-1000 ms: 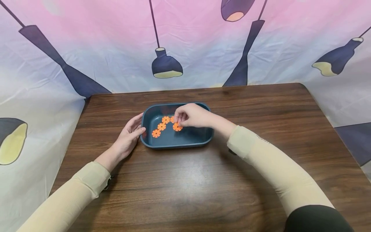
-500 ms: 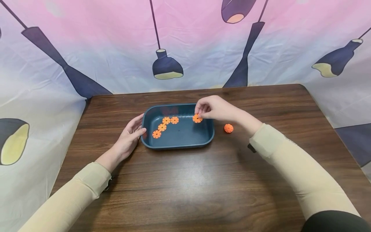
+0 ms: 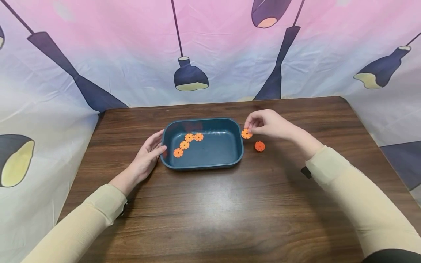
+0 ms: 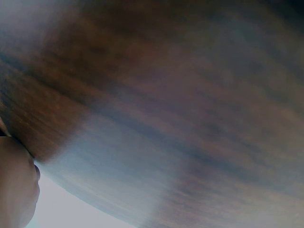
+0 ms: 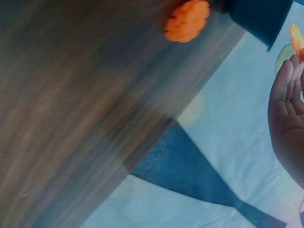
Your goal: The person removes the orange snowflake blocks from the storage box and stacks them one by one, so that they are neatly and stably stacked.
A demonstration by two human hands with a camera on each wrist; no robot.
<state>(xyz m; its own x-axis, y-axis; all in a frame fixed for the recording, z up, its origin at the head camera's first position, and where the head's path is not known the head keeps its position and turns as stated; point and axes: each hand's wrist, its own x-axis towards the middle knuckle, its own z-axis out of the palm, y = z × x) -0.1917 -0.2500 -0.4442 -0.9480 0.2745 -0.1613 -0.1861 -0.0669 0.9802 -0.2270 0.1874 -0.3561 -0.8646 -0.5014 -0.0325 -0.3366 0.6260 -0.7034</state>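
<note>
My left hand (image 3: pixel 147 155) grips the left end of a dark blue rectangular tub (image 3: pixel 218 157), thumb over the rim and fingers along the outer wall. Inside, towards the left, several orange notched discs (image 3: pixel 184 145) lie in a bent row. Just beyond the tub's right rim, my right hand (image 3: pixel 269 124) pinches another orange notched disc (image 3: pixel 246 133) between thumb and fingertips. That disc (image 5: pixel 295 37) shows at the right edge of the right wrist view. A deeper orange stack of discs (image 3: pixel 259 146) sits on the table just below the right hand.
Everything stands on a dark wood-grain table (image 3: pixel 210 219). Behind it hangs a pastel cloth (image 3: pixel 230 51) printed with lamps, close to the table's back edge. The left wrist view shows mostly blurred table surface (image 4: pixel 142 95).
My right hand has moved right with the pinched disc, from over the tub's middle to past its right rim, uncovering the stack on the table. The left hand stays at the tub.
</note>
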